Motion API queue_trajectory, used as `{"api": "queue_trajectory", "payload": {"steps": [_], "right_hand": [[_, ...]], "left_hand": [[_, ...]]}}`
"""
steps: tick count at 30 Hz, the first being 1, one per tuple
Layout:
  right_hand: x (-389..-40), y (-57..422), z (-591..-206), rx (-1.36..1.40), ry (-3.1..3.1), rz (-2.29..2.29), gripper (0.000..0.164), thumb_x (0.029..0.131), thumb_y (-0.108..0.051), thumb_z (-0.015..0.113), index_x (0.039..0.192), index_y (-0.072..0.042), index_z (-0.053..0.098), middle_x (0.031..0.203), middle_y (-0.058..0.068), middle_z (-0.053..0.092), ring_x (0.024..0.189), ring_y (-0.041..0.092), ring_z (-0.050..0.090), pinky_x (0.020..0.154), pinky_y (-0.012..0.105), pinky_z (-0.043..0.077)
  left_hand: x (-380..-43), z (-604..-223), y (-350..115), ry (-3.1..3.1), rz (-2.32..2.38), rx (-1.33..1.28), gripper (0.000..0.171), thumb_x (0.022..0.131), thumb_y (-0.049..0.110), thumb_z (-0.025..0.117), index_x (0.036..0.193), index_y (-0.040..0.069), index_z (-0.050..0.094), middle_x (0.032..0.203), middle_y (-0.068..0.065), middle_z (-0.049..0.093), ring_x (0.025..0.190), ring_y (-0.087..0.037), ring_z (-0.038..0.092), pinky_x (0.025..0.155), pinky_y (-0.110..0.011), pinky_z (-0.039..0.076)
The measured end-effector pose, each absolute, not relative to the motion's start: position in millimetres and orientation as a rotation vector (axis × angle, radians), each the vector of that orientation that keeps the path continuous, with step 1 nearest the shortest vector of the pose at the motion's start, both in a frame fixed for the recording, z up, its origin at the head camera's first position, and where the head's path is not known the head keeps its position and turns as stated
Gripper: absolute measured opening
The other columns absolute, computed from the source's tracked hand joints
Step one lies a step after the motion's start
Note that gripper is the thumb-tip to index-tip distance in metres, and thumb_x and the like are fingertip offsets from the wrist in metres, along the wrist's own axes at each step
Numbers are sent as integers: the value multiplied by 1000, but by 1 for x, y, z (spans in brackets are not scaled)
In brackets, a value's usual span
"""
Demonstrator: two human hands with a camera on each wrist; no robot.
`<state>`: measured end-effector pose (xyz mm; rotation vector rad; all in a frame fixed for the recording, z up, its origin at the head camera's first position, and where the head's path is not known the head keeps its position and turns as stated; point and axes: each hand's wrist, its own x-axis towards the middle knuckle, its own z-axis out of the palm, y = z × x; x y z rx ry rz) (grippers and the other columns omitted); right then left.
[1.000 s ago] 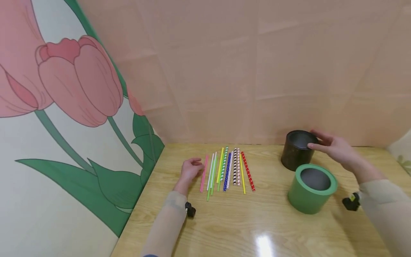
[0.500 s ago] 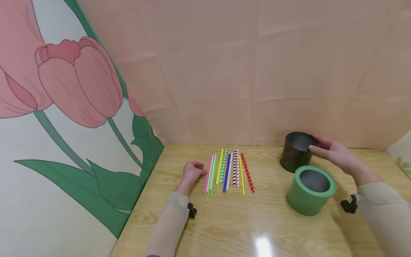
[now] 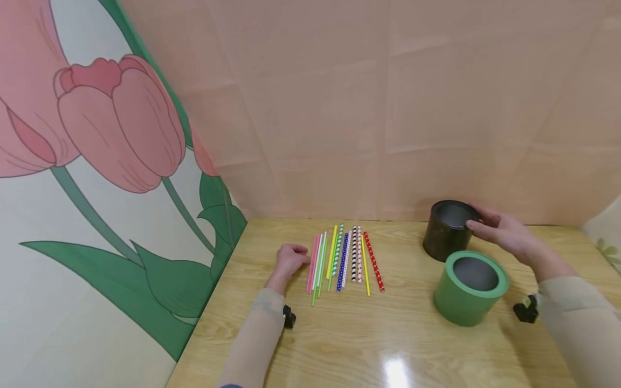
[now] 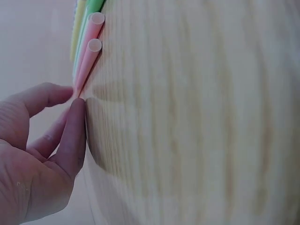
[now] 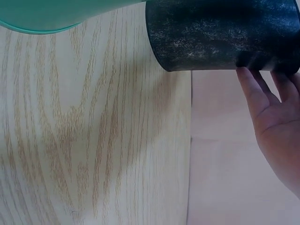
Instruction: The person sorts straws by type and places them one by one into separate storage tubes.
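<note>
A row of colorful drinking straws (image 3: 339, 258) lies on the wooden table in the head view. At its left end, my left hand (image 3: 292, 260) pinches a pink straw (image 3: 309, 269) between thumb and finger. The left wrist view shows the fingertips (image 4: 78, 105) meeting at this pink straw (image 4: 89, 63), a second one close beside it. On the right, my right hand (image 3: 504, 231) rests its spread, fairly straight fingers against the side of a black pot (image 3: 443, 237). The right wrist view has these fingertips (image 5: 251, 84) touching the black wall. Nearer me stands a green pot (image 3: 463, 302).
Behind the table (image 3: 339, 345) rises a beige-pink cloth backdrop (image 3: 310, 108). A tulip-patterned panel (image 3: 111, 215) borders the left side. The green pot stands between my right forearm and the straws.
My left hand has moved slightly right onto the pink straws, which now lie closer to the white one. My right thumb has settled against the black pot's rim; the pots show little movement.
</note>
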<state>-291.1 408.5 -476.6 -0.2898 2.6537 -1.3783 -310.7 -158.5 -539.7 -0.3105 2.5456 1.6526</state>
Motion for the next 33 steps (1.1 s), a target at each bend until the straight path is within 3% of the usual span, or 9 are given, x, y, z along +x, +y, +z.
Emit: {"api": "queue_trajectory", "payload": {"steps": [3,6,8,10,13,20,26,33], "right_hand": [[-291,408,-475,-286,2655,-1372,80,113,-36,56,170,-3,11,165,39,28,111,-21,46,84,8,50],[-291,408,-473,-281,2657,-1359,80,113,-36,55,170,-3,9,165,39,27,134,12,57,84,6,48],[-291,410,-475,-282,2649,-1366,81,113,-36,56,170,-3,10,165,38,27,134,14,59,84,7,49],[-290,411,-477,-282,2636,-1378,81,113,-37,56,170,-4,10,165,38,27,130,9,60,84,8,50],[-287,414,-481,-296,2624,-1401,81,113,-37,56,170,-4,11,166,37,28,108,-23,46,86,11,52],[-280,415,-480,-294,2601,-1426,79,115,-33,52,168,3,7,162,43,26,108,-18,53,87,14,55],[-286,413,-475,-278,2631,-1402,79,114,-37,53,169,2,10,161,39,33,108,-16,56,87,13,54],[-286,404,-473,-326,2524,-1534,79,114,-26,55,169,1,5,166,43,18,110,-16,57,91,19,60]], "left_hand": [[-311,-538,-159,2553,1649,-305,35,83,-2,87,116,0,75,108,-12,72,96,-25,70,85,-34,64],[-314,-538,-159,2557,1622,-318,39,81,0,90,117,1,75,108,-11,71,95,-24,70,85,-35,64],[-316,-540,-159,2568,1589,-315,41,79,1,92,116,2,75,108,-10,71,95,-24,69,86,-35,63],[-317,-543,-160,2558,1578,-312,43,78,0,92,116,3,75,107,-10,70,96,-24,68,86,-35,63],[-315,-546,-160,2552,1580,-284,41,78,-4,90,116,1,75,106,-10,70,95,-24,68,83,-34,64],[-315,-545,-158,2530,1565,-275,41,76,-9,89,114,-1,75,99,-10,70,84,-21,70,74,-29,65],[-316,-536,-162,2528,1571,-247,37,77,-11,89,111,-6,74,95,-14,72,74,-21,73,67,-29,65],[-313,-532,-172,2448,1537,-258,41,78,-14,84,116,-4,74,98,-14,71,77,-22,72,69,-30,66]]}}
